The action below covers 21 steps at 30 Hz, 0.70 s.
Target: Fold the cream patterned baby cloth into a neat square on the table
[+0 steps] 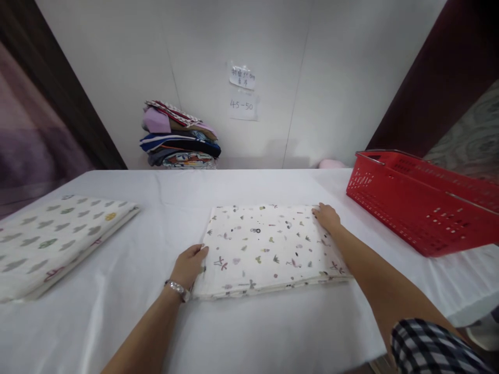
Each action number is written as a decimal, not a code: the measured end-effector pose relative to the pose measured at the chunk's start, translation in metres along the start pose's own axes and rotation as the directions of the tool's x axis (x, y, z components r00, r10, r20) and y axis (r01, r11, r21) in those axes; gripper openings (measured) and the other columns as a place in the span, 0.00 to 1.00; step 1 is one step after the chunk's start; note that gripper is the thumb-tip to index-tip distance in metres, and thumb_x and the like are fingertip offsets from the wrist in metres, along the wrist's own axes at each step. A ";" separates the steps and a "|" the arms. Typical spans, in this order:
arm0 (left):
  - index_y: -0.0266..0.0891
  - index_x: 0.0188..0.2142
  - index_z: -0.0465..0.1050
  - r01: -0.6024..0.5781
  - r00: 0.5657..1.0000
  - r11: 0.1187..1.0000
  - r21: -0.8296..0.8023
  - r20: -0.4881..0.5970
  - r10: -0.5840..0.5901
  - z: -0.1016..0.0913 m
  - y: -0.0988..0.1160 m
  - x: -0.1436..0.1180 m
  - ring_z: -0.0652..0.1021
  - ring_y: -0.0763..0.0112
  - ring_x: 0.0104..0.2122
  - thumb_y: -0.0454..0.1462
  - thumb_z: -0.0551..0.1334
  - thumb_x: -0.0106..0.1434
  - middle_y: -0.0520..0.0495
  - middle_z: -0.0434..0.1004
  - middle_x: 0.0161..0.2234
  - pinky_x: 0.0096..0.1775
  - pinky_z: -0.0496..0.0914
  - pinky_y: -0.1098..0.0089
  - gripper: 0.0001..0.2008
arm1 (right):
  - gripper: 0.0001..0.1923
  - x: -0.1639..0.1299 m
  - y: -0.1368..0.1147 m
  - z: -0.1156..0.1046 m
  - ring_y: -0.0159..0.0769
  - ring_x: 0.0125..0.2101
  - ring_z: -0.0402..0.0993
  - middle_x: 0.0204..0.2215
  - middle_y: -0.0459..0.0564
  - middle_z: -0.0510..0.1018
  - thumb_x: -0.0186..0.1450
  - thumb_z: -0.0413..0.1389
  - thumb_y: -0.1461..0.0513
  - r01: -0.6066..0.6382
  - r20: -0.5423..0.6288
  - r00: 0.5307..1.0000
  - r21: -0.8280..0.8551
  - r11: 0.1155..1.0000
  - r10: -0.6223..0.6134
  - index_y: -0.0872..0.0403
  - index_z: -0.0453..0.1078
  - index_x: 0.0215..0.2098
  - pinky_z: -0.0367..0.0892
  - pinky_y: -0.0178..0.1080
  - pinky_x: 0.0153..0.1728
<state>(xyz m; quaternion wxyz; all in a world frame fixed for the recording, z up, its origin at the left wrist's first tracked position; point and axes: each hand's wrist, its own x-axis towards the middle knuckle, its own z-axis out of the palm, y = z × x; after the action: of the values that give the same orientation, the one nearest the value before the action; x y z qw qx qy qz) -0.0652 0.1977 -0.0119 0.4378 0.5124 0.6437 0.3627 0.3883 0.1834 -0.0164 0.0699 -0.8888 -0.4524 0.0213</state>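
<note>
Between the folded cloud-print cloth [58, 228] and the red plastic basket [413, 202], the folded palm-tree-print cloth [268, 244] is lying flat on the white-covered table [280, 332]. The left hand [189, 265] is touching its left edge, while the right hand [328, 218] is touching its far right corner; whether the fingers are pinching fabric or merely resting, I cannot tell

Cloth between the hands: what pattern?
White cloth with small scattered motifs, some plant-like; head view.
</note>
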 end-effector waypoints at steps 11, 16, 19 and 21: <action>0.37 0.31 0.75 0.042 0.998 0.997 -0.061 0.040 -0.039 0.003 -0.004 -0.001 0.74 0.71 0.23 0.46 0.62 0.43 0.51 0.75 0.22 0.25 0.67 0.74 0.18 | 0.22 0.023 -0.009 0.001 0.44 0.44 0.69 0.42 0.59 0.73 0.65 0.41 0.51 -0.057 -0.073 0.995 0.040 0.998 0.060 0.55 0.62 0.50 0.63 0.40 0.40; 0.37 0.28 0.74 0.019 0.999 1.000 0.000 0.039 -0.019 0.002 -0.001 -0.004 0.74 0.69 0.25 0.46 0.61 0.44 0.51 0.75 0.23 0.25 0.67 0.74 0.16 | 0.24 0.022 -0.009 0.001 0.46 0.45 0.69 0.43 0.61 0.73 0.66 0.40 0.52 -0.087 0.005 0.996 -0.009 0.996 0.087 0.57 0.62 0.51 0.63 0.43 0.41; 0.38 0.29 0.74 -0.013 0.999 0.999 0.041 0.031 0.012 0.001 -0.001 -0.003 0.75 0.68 0.25 0.45 0.61 0.45 0.51 0.76 0.23 0.24 0.67 0.73 0.15 | 0.27 0.006 0.001 -0.005 0.47 0.46 0.68 0.45 0.62 0.72 0.65 0.40 0.49 -0.107 0.018 0.994 -0.005 0.994 0.107 0.58 0.59 0.54 0.62 0.44 0.43; 0.38 0.28 0.74 -0.026 1.000 0.998 0.059 0.019 0.025 0.001 -0.001 -0.003 0.75 0.67 0.26 0.44 0.60 0.45 0.50 0.76 0.24 0.25 0.67 0.73 0.14 | 0.29 -0.008 0.014 -0.008 0.47 0.47 0.67 0.46 0.62 0.71 0.65 0.40 0.48 -0.109 0.026 0.994 0.017 0.994 0.108 0.57 0.57 0.56 0.61 0.44 0.44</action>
<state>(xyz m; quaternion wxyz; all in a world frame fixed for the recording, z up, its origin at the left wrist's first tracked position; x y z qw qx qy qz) -0.0639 0.1951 -0.0124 0.4234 0.5367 0.6435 0.3443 0.3953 0.1680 -0.0104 0.0713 -0.9111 -0.4040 0.0404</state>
